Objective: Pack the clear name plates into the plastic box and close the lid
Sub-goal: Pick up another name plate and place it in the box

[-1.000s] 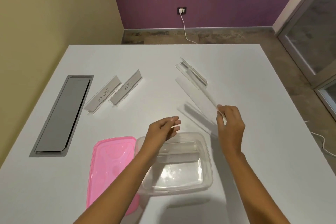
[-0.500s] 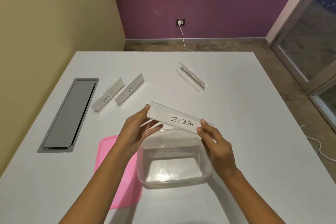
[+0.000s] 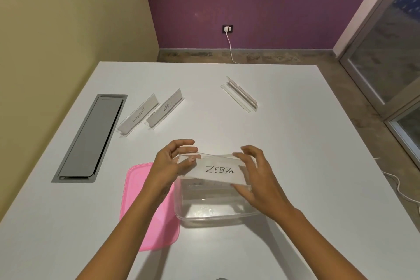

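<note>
A clear name plate marked ZEBRA (image 3: 216, 170) hangs over the far rim of the clear plastic box (image 3: 204, 217). My left hand (image 3: 172, 161) grips its left end and my right hand (image 3: 256, 177) grips its right end. The box's pink lid (image 3: 134, 188) lies flat on the table to the left of the box, partly under my left forearm. Three more clear name plates stand farther back: one marked ELEPHANT (image 3: 138, 117), one beside it (image 3: 166, 109), and an unmarked one (image 3: 239, 94) to the right.
All of this rests on a white table (image 3: 295, 143). A grey cable hatch (image 3: 88, 138) is set into the table at the left. A white cable (image 3: 400, 186) lies on the floor off the right edge.
Both hands have brought the ZEBRA plate lower and closer, down onto the box's far rim. A second ago only my right hand held it.
</note>
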Demonstrator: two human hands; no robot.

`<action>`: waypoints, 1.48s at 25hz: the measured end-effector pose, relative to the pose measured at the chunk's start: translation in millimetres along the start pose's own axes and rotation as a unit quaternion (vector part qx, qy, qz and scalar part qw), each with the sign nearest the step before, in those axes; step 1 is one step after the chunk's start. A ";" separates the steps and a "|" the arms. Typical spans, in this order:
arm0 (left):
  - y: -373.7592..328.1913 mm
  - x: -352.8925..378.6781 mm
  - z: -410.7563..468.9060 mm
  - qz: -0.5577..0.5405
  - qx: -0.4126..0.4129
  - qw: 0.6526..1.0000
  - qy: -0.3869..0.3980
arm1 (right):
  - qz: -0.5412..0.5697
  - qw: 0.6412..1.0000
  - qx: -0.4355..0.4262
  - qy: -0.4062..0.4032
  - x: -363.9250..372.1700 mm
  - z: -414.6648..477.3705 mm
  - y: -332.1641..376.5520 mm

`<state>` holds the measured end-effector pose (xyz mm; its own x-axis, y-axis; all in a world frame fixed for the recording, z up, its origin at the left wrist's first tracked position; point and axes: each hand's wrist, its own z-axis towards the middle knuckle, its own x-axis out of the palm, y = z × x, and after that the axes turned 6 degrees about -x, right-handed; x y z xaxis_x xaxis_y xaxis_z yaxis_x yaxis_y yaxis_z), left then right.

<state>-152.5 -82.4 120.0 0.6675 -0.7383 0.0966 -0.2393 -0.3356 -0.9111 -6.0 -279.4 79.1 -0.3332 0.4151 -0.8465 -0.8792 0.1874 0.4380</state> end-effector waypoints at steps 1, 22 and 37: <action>1.7 -0.2 -1.6 0.007 0.008 1.000 0.022 | 0.004 0.998 0.016 0.053 -1.0 2.1 -0.8; 63.9 -19.3 9.9 0.263 -0.057 0.946 -0.179 | -0.028 0.906 0.080 0.415 54.3 24.7 -8.8; 75.4 -23.7 15.0 0.254 -0.037 0.949 -0.182 | -0.037 0.955 0.070 0.287 64.9 9.8 -4.5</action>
<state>-175.8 -81.4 43.0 0.6487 -0.5688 -0.5057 -0.6359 -0.0399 -0.7708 -20.3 -244.6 25.2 -0.4389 -0.1534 -0.8854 -0.8669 0.3317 0.3722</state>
